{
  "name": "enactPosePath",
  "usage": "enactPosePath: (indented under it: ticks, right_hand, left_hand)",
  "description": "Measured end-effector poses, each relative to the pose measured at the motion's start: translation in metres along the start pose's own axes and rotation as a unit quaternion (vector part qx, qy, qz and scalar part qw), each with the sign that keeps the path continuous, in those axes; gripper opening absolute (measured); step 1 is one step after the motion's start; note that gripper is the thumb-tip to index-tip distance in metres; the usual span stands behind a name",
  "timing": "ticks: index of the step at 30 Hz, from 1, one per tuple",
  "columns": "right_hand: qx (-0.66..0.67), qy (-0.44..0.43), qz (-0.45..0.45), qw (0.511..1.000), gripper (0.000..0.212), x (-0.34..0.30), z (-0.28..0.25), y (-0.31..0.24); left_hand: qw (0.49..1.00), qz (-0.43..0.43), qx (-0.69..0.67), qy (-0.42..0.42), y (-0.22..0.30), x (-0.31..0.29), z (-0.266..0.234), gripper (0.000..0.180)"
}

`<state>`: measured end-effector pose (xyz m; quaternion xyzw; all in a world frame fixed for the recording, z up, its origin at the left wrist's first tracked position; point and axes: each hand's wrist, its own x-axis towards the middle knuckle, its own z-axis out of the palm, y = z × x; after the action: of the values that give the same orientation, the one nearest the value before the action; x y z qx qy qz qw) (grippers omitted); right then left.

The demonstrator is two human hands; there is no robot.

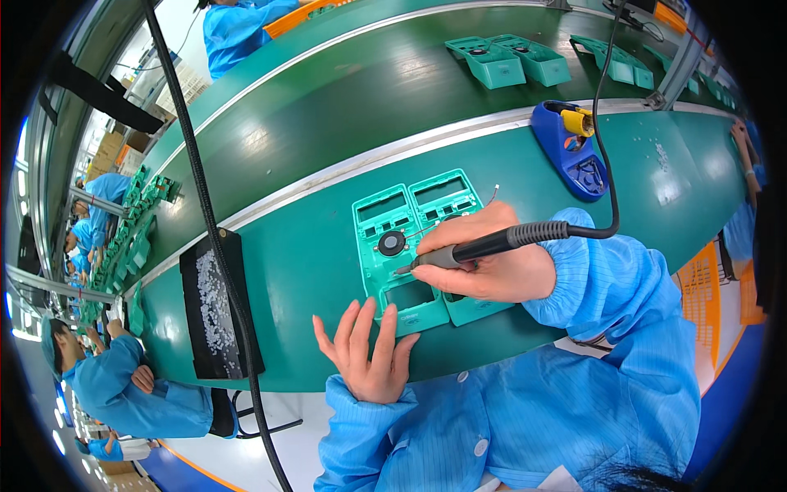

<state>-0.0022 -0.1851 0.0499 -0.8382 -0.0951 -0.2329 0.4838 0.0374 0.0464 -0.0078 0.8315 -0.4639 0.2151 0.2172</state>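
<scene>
Two green plastic housings lie side by side on the green bench. The left housing (373,271) has a round black speaker (392,243) set in it; the right housing (438,187) is partly hidden under my right hand. My right hand (516,271) grips a soldering iron (484,244) with a dark handle, its tip pointing left and down over the left housing, just below the speaker. Whether the tip touches, I cannot tell. My left hand (365,353) has its fingers spread at the near edge of the left housing. A thin wire (494,193) with a white connector sticks out beyond my right hand.
A blue iron stand (570,152) stands at the back right. On the left, a black tray (217,320) holds many small whitish pieces. More green housings (500,66) sit on the belt beyond the metal rail. A black cable (201,164) hangs across the left. Co-workers (131,381) sit further left.
</scene>
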Motion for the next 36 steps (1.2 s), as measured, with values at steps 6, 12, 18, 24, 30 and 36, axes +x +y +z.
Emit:
enactPosePath:
  ticks: [6, 12, 18, 24, 30, 36]
  right_hand:
    - [-0.016, -0.023, 0.009, 1.000, 0.024, 0.0008, 0.0019, 0.0031]
    - [-0.014, -0.033, 0.010, 0.999, 0.021, 0.0007, 0.0029, 0.0041]
    - [-0.008, -0.037, 0.012, 0.999, 0.020, -0.0005, 0.0022, 0.0044]
    - [-0.015, -0.030, 0.012, 0.999, 0.019, 0.0001, 0.0037, 0.0052]
    - [-0.040, -0.029, 0.000, 0.999, 0.016, -0.0007, 0.0038, 0.0076]
    - [-0.044, -0.028, -0.001, 0.999, 0.016, -0.0005, 0.0041, 0.0065]
  left_hand:
    - [1.000, 0.000, -0.003, -0.005, -0.0019, 0.0012, 0.0017, 0.045]
    - [1.000, -0.001, -0.003, -0.005, -0.0016, 0.0005, 0.0026, 0.045]
    - [1.000, -0.004, -0.004, -0.003, -0.0003, -0.0001, 0.0027, 0.045]
    - [1.000, -0.005, -0.008, 0.001, -0.0005, 0.0012, 0.0037, 0.045]
    - [1.000, -0.005, -0.009, 0.000, -0.0005, 0.0004, 0.0040, 0.046]
    - [1.000, -0.004, -0.011, -0.001, -0.0007, -0.0001, 0.0036, 0.046]
